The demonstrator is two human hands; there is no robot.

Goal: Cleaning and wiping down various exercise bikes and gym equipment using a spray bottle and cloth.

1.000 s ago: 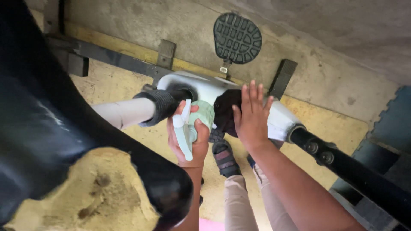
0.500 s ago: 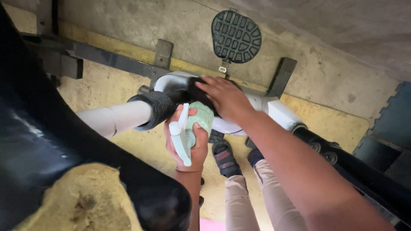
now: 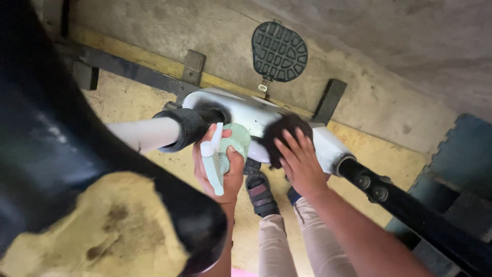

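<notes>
At the far left we see a big black seat [image 3: 61,154] with torn padding showing yellow foam, and beside it a white bar with a black rubber sleeve [image 3: 187,128]. Next, our left hand [image 3: 218,172] has its fingers closed around a pale green spray bottle [image 3: 225,151], held just below the white frame [image 3: 246,113] of the machine. Further right, our right hand [image 3: 300,164] lies with fingers spread flat, pressing a dark cloth [image 3: 282,136] against that frame. Above sits a black treaded pedal [image 3: 279,51], and a black tube [image 3: 410,210] runs off to the right.
</notes>
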